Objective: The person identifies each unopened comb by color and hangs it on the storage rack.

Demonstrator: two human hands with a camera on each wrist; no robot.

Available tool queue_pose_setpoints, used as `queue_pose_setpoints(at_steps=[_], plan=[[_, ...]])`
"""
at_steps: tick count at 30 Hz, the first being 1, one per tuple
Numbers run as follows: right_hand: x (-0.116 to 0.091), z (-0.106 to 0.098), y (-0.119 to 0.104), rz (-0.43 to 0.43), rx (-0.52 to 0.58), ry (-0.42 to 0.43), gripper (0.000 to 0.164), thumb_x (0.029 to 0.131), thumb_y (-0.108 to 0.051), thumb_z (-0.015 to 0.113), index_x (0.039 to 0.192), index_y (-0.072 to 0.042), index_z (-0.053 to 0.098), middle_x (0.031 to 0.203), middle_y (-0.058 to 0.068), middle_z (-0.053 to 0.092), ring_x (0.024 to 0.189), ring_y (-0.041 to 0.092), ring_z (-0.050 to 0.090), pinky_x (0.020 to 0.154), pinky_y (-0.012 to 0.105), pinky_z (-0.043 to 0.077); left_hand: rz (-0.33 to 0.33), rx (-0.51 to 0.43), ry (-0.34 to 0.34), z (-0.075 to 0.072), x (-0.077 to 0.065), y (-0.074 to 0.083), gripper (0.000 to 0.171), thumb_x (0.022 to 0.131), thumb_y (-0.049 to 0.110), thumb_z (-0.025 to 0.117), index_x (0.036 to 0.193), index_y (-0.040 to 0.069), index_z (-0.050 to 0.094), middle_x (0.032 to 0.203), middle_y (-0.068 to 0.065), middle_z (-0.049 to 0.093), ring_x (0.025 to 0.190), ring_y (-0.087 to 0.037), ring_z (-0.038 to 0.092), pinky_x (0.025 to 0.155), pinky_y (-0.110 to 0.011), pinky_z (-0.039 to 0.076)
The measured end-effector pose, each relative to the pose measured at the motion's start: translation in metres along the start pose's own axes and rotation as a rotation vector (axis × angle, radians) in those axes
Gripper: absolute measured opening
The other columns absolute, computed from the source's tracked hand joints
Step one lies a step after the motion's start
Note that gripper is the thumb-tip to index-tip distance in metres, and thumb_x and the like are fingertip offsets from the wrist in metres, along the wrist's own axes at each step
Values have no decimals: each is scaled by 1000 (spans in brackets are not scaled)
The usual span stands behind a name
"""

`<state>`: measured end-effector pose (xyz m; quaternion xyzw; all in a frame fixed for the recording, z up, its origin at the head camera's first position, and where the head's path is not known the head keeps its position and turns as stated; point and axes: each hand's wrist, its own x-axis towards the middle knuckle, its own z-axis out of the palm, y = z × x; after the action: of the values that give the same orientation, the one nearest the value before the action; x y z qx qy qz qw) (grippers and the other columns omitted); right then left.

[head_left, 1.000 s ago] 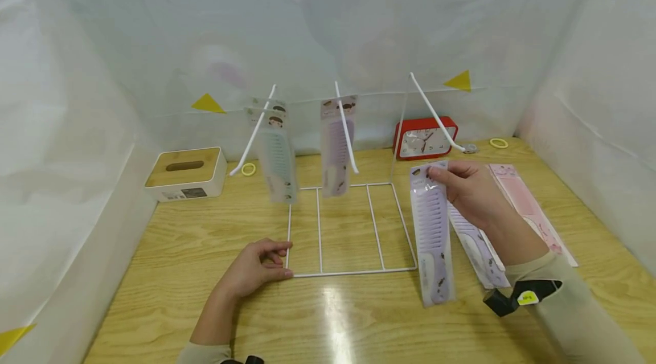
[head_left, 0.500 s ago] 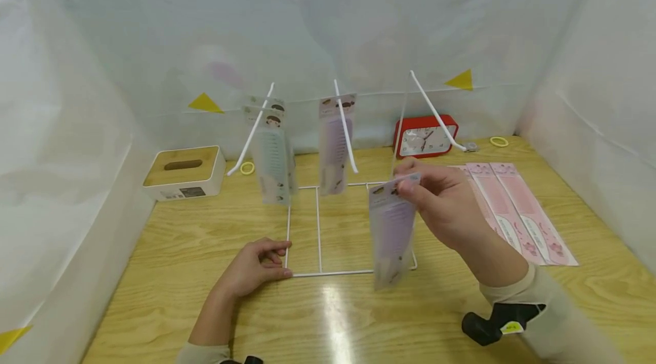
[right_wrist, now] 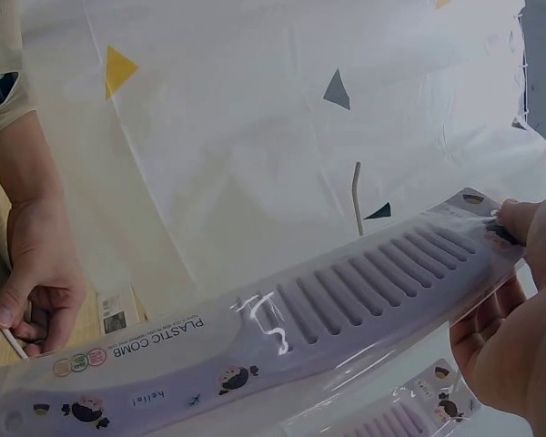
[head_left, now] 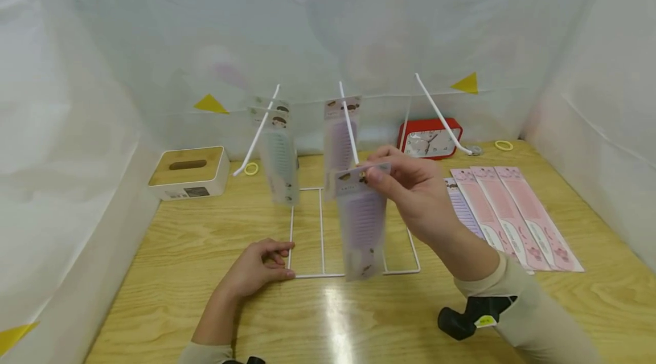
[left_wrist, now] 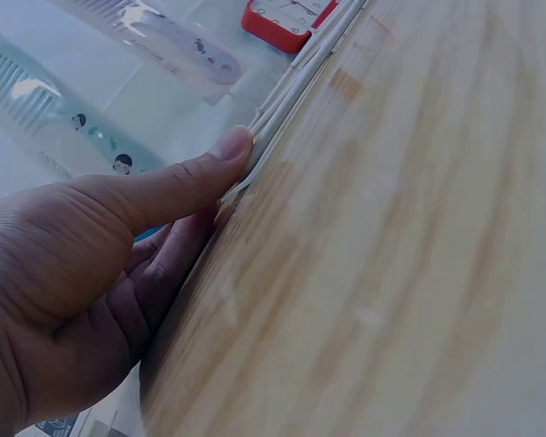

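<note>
My right hand [head_left: 417, 193] pinches the top of a clear-packaged purple comb [head_left: 362, 227], whose header overlaps the tip of the middle prong [head_left: 349, 125] in the head view. In the right wrist view the same comb [right_wrist: 346, 309] stretches across, teeth and printed handle showing. Behind it, another purple comb [head_left: 338, 142] hangs on that prong. Packaged green combs [head_left: 279, 159] hang from the left prong [head_left: 256, 130]. My left hand [head_left: 258, 264] holds the front left corner of the white wire rack [head_left: 322, 233], thumb and fingers at the wire [left_wrist: 273, 123].
The right prong [head_left: 441, 113] holds nothing. Pink packaged combs [head_left: 528, 216] and a purple one [head_left: 463, 210] lie at the right. Behind stand a red clock [head_left: 430, 139] and, at left, a tissue box [head_left: 188, 173]. Yellow rings [head_left: 504, 146] lie near the back sheet.
My right hand has carried the purple comb leftward from beside the pink combs to the middle prong's tip. My left hand has stayed at the rack's corner.
</note>
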<state>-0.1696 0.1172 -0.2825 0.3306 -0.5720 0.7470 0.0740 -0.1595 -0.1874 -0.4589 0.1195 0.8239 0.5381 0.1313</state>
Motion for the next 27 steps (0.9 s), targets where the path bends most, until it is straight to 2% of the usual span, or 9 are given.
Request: queue_pose_setpoints(at_steps=[5, 10, 13, 19, 23, 27], plan=[[2, -1, 4, 43, 11, -6, 15, 95, -11, 69, 101, -18, 80, 102, 1, 67, 99, 16, 57, 76, 27, 50, 4, -2, -4, 0, -1, 4, 57, 77, 14, 87, 127, -2, 66, 108, -16, 64, 88, -14, 60, 74, -20, 55], [10, -5, 10, 172, 83, 6, 20, 97, -10, 65, 100, -22, 80, 106, -5, 69, 99, 12, 57, 79, 26, 50, -7, -10, -4, -1, -1, 4, 57, 77, 14, 87, 128, -1, 66, 108, -15, 64, 89, -16, 60, 73, -19, 55], [17, -8, 16, 223, 97, 28, 20, 97, -10, 65, 98, -23, 81, 105, -8, 70, 99, 11, 57, 80, 25, 50, -9, -13, -4, -1, -1, 4, 57, 77, 14, 87, 127, -1, 66, 108, -16, 64, 89, -16, 60, 73, -19, 55], [39, -15, 27, 268, 113, 107, 19, 94, -8, 68, 97, -22, 80, 103, -6, 73, 97, 12, 60, 86, 24, 52, -7, -19, -4, -1, -2, 4, 57, 77, 13, 87, 127, -2, 66, 108, -16, 64, 88, -15, 60, 73, -19, 55], [59, -23, 40, 262, 39, 168, 23, 96, -4, 63, 97, -20, 79, 98, -5, 73, 92, 11, 63, 85, 24, 54, -7, -22, -2, -1, -2, 5, 57, 76, 13, 87, 127, -2, 66, 108, -16, 64, 88, -15, 60, 73, -19, 55], [71, -29, 50, 251, -71, 198, 15, 97, -10, 65, 102, -18, 78, 100, -5, 72, 95, 12, 63, 86, 25, 54, -4, -11, -5, -1, -2, 5, 56, 76, 13, 87, 127, -2, 66, 108, -16, 64, 89, -15, 60, 73, -19, 55]])
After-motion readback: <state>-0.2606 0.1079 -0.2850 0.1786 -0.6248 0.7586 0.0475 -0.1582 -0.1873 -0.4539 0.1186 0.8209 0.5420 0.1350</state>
